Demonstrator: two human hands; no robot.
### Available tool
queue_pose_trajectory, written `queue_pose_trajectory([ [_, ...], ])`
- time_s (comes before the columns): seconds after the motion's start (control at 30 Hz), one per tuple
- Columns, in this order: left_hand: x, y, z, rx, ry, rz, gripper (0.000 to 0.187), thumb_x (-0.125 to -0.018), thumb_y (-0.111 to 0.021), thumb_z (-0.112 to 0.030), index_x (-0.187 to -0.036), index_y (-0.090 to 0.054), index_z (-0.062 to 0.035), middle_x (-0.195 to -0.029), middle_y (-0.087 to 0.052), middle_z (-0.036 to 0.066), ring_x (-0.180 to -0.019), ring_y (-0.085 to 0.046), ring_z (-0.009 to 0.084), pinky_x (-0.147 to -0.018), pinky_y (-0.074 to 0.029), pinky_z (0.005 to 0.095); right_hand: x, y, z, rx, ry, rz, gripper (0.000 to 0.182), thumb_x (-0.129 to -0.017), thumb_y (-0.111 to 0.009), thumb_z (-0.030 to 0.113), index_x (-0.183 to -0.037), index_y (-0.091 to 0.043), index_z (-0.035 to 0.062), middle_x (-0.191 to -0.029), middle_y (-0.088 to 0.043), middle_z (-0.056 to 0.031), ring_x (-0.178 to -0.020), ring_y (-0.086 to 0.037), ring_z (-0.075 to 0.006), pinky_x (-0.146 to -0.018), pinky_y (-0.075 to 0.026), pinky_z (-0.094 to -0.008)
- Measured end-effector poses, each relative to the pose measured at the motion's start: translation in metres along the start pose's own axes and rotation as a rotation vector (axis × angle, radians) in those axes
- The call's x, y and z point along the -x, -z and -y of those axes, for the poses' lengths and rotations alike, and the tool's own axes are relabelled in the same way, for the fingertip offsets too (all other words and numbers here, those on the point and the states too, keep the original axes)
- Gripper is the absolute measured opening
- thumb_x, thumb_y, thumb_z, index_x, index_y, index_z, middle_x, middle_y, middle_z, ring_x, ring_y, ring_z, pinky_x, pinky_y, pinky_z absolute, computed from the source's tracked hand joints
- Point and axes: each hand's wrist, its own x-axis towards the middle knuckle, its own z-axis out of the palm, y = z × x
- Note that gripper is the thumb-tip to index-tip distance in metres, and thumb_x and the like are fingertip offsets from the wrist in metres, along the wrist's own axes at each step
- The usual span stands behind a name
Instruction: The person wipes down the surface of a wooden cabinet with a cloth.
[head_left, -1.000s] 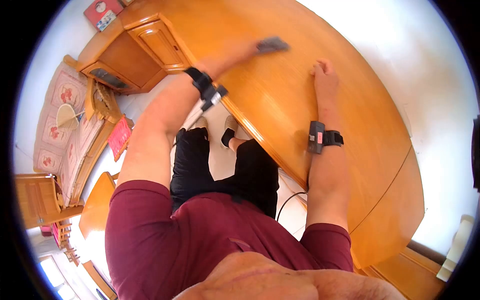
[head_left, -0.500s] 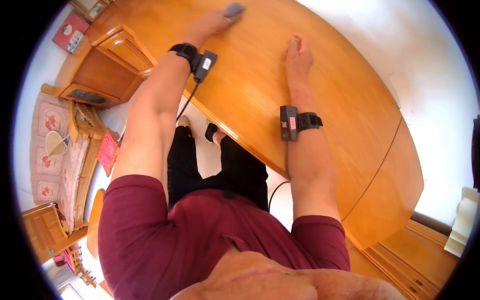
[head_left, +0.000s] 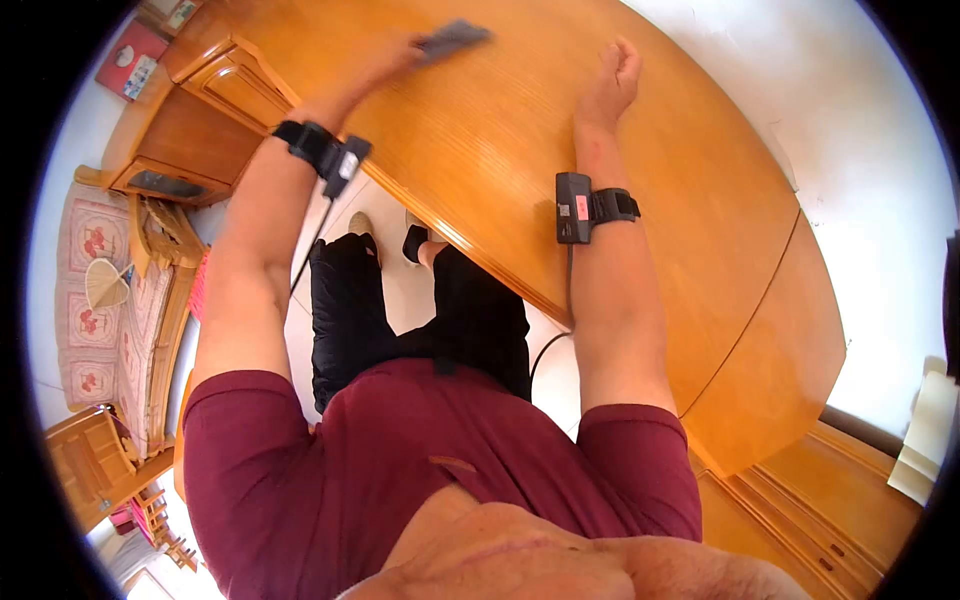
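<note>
My left hand [head_left: 398,56] is closed on a grey cloth [head_left: 455,39], which is blurred by motion. The cloth is at the surface of a glossy wooden table [head_left: 500,130], toward its far side. To the right, my right hand [head_left: 612,85] rests on the tabletop with its fingers curled in and nothing visible in them. Each wrist carries a black strap with a small box and a cable, the left device [head_left: 330,160] hanging over the table's near edge and the right device [head_left: 575,208] above the wood.
A wooden cabinet [head_left: 215,115] stands left of the table, and a wooden sofa with patterned cushions [head_left: 95,290] is beyond it. A hand fan [head_left: 105,285] lies on the sofa. The white wall [head_left: 850,180] borders the table on the right. My legs [head_left: 350,310] are below the near edge.
My left forearm has swung left and the cloth has turned, showing longer and flatter. My right hand sits slightly farther up in the view, still curled.
</note>
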Motion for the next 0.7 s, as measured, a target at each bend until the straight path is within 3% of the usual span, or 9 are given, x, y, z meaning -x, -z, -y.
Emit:
queue_pose_trajectory([
  [0.07, 0.017, 0.044, 0.013, -0.451, 0.187, -0.098, 0.034, -0.092, -0.056, -0.032, -0.115, -0.069, -0.011, -0.105, -0.07, 0.021, -0.096, -0.067, 0.0367, -0.083, -0.052, 0.0463, -0.003, -0.001, -0.008, 0.023, -0.007, -0.001, 0.037, -0.1, -0.05, 0.031, -0.119, -0.057, 0.0, -0.115, -0.063, -0.0131, -0.108, -0.058, -0.026, -0.096, -0.044, -0.038],
  [0.13, 0.016, 0.055, 0.027, -0.663, 0.433, -0.143, 0.035, -0.093, -0.054, -0.034, -0.113, -0.07, -0.0098, -0.106, -0.07, 0.021, -0.099, -0.067, 0.0379, -0.084, -0.052, 0.0474, -0.002, 0.0, -0.008, 0.043, -0.012, -0.002, 0.038, -0.1, -0.05, 0.032, -0.119, -0.057, 0.0001, -0.114, -0.063, -0.0129, -0.108, -0.058, -0.0258, -0.096, -0.044, -0.038],
  [0.27, 0.017, 0.034, -0.007, -0.718, 0.413, -0.107, 0.035, -0.093, -0.053, -0.034, -0.113, -0.069, -0.0097, -0.108, -0.07, 0.021, -0.101, -0.066, 0.0384, -0.086, -0.052, 0.0486, -0.001, -0.001, -0.005, 0.027, -0.055, 0.021, 0.04, -0.098, -0.051, 0.034, -0.119, -0.058, 0.0002, -0.112, -0.064, -0.014, -0.106, -0.06, -0.0257, -0.095, -0.045, -0.0379],
  [0.33, 0.016, 0.01, -0.034, -0.596, 0.269, -0.114, 0.034, -0.092, -0.055, -0.034, -0.11, -0.068, -0.0084, -0.11, -0.069, 0.021, -0.101, -0.066, 0.0388, -0.085, -0.052, 0.0501, -0.001, -0.002, -0.007, 0.015, -0.035, 0.022, 0.041, -0.098, -0.051, 0.035, -0.119, -0.058, 0.0, -0.112, -0.064, -0.0145, -0.106, -0.06, -0.0252, -0.094, -0.045, -0.0375],
  [0.4, 0.025, -0.015, -0.073, -0.459, 0.12, -0.045, 0.032, -0.09, -0.056, -0.031, -0.108, -0.068, -0.0075, -0.106, -0.069, 0.02, -0.099, -0.066, 0.0393, -0.085, -0.052, 0.0507, -0.001, -0.005, -0.004, 0.01, -0.02, -0.018, 0.032, -0.095, -0.056, 0.026, -0.114, -0.06, 0.0012, -0.097, -0.066, -0.0079, -0.091, -0.062, -0.0174, -0.083, -0.048, -0.0316],
  [0.5, 0.054, -0.045, -0.137, -0.424, 0.029, -0.091, 0.035, -0.09, -0.057, -0.034, -0.112, -0.065, -0.0078, -0.108, -0.068, 0.021, -0.101, -0.064, 0.0401, -0.085, -0.052, 0.0502, -0.003, -0.004, -0.008, 0.017, -0.029, 0.015, 0.032, -0.096, -0.055, 0.026, -0.116, -0.059, 0.0014, -0.098, -0.067, -0.0084, -0.09, -0.064, -0.0181, -0.081, -0.049, -0.0317],
  [0.57, 0.066, -0.045, -0.166, -0.35, 0.031, -0.018, 0.038, -0.091, -0.059, -0.034, -0.119, -0.062, -0.0093, -0.116, -0.064, 0.023, -0.105, -0.062, 0.0409, -0.086, -0.052, 0.0489, -0.001, -0.002, -0.006, 0.034, -0.045, 0.048, 0.032, -0.096, -0.055, 0.026, -0.117, -0.058, 0.0011, -0.099, -0.067, -0.009, -0.091, -0.065, -0.0183, -0.081, -0.049, -0.0318],
  [0.63, 0.07, -0.045, -0.161, -0.351, 0.045, -0.024, 0.041, -0.092, -0.06, -0.033, -0.127, -0.06, -0.0114, -0.122, -0.062, 0.024, -0.106, -0.062, 0.0401, -0.086, -0.052, 0.0477, 0.0, -0.002, -0.003, 0.052, -0.059, 0.081, 0.032, -0.097, -0.054, 0.025, -0.118, -0.058, 0.0009, -0.101, -0.068, -0.0095, -0.092, -0.066, -0.0184, -0.081, -0.05, -0.0319],
  [0.7, 0.057, -0.042, -0.109, -0.345, -0.029, -0.213, 0.044, -0.093, -0.06, -0.029, -0.134, -0.057, -0.0143, -0.123, -0.062, 0.022, -0.104, -0.063, 0.038, -0.086, -0.052, 0.0477, 0.001, -0.001, -0.002, 0.046, -0.082, 0.097, 0.033, -0.097, -0.054, 0.025, -0.118, -0.057, -0.0006, -0.103, -0.068, -0.0109, -0.093, -0.066, -0.0183, -0.083, -0.05, -0.0321],
])
